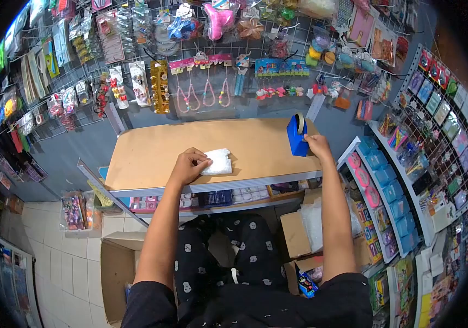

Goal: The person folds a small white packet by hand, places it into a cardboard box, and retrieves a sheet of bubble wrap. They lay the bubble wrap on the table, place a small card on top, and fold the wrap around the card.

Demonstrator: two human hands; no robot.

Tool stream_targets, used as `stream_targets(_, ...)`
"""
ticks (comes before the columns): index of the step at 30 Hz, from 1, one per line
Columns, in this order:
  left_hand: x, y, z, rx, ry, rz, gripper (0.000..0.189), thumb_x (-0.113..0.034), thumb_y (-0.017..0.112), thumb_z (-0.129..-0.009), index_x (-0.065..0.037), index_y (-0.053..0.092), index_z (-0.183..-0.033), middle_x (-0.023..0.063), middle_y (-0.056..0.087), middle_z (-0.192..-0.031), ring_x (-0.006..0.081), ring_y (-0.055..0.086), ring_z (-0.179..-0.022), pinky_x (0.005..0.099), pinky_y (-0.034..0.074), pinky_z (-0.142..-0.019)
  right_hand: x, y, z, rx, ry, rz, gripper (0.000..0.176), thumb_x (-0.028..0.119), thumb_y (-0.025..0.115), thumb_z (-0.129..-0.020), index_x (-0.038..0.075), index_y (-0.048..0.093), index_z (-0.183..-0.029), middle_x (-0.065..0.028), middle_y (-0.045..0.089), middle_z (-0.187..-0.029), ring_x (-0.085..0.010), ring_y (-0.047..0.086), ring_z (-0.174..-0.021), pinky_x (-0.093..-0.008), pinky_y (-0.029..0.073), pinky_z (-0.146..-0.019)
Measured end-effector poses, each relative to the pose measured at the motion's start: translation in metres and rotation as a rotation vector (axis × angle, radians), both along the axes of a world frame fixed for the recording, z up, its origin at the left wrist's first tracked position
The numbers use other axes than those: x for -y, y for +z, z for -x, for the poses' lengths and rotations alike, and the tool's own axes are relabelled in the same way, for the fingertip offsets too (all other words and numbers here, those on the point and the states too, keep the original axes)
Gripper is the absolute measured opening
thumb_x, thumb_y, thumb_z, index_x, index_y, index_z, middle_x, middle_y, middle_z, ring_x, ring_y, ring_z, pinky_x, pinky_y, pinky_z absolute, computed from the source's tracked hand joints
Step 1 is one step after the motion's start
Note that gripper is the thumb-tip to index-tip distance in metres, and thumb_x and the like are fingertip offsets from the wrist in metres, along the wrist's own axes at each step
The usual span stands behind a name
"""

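Observation:
On the wooden table lies a small white wrapped packet, near the front edge. My left hand rests at its left side, with thumb and fingers closed on the packet's edge. At the table's right end stands a blue tape dispenser with a roll of tape in it. My right hand grips the dispenser's right side; some of its fingers are hidden behind it.
Hanging accessories on a wire grid fill the wall behind the table. Under the tabletop is a shelf of goods. Cardboard boxes stand by my legs on both sides. Blue bins line the right-hand rack.

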State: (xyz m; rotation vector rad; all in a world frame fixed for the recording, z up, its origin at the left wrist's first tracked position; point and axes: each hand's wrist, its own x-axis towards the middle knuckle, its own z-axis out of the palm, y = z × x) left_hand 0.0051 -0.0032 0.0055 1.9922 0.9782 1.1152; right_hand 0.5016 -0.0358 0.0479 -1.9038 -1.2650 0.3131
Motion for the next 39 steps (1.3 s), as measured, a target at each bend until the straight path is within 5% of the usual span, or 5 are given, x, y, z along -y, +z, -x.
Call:
stream_targets(10, 0.001, 0.001, -0.001, 0.001, 0.01, -0.013, 0.022, -0.02, 0.086, -0.087, 0.0, 0.081, -0.096, 0.0101, 0.074, -0.097, 0.0168, 0.068, -0.086, 0.0297, 0.053, -0.077, -0.017, 0.019, -0.003, -0.619, 0.036, 0.005, 0.02, 0.019, 0.073, -0.092, 0.0, 0.075, -0.09, -0.0056, 0.072, -0.086, -0.0189, 0.068, -0.075, -0.0339, 0.054, -0.08)
stream_targets(19, 0.0, -0.001, -0.001, 0.008, 0.013, -0.052, 0.02, -0.017, 0.086, -0.087, 0.0, 0.082, -0.096, 0.0092, 0.072, -0.095, 0.0138, 0.066, -0.079, 0.0275, 0.053, -0.072, 0.018, 0.0, 0.004, -0.33, 0.054, 0.047, 0.015, 0.017, 0.077, -0.089, 0.003, 0.073, -0.089, -0.0036, 0.067, -0.079, -0.0104, 0.058, -0.059, -0.0251, 0.04, -0.049)
stream_targets(25, -0.002, -0.004, -0.001, 0.012, 0.013, -0.011, 0.021, -0.017, 0.086, -0.087, 0.001, 0.081, -0.095, 0.0082, 0.072, -0.096, 0.0123, 0.065, -0.08, 0.0264, 0.052, -0.071, 0.034, -0.025, 0.007, -0.757, 0.019, -0.024, 0.017, 0.023, 0.08, -0.09, 0.007, 0.073, -0.089, 0.0026, 0.064, -0.075, -0.0043, 0.051, -0.053, -0.0218, 0.034, -0.046)
stream_targets(31, -0.001, -0.002, -0.001, 0.014, 0.016, -0.033, 0.021, -0.019, 0.087, -0.087, -0.001, 0.082, -0.096, 0.0083, 0.072, -0.097, 0.0128, 0.065, -0.081, 0.0268, 0.052, -0.072, 0.042, -0.022, 0.021, -0.817, -0.031, -0.141, 0.022, 0.023, 0.081, -0.09, 0.001, 0.078, -0.094, 0.0039, 0.061, -0.071, -0.003, 0.05, -0.059, -0.0208, 0.032, -0.048)
stream_targets(39, 0.001, -0.001, -0.001, 0.006, 0.014, -0.021, 0.021, -0.019, 0.086, -0.087, -0.001, 0.082, -0.097, 0.0087, 0.073, -0.097, 0.0133, 0.066, -0.081, 0.0274, 0.053, -0.073, 0.03, -0.031, 0.023, -0.496, 0.027, -0.222, 0.026, 0.024, 0.081, -0.089, -0.002, 0.08, -0.092, -0.0048, 0.074, -0.08, -0.0127, 0.066, -0.073, -0.0285, 0.051, -0.07)
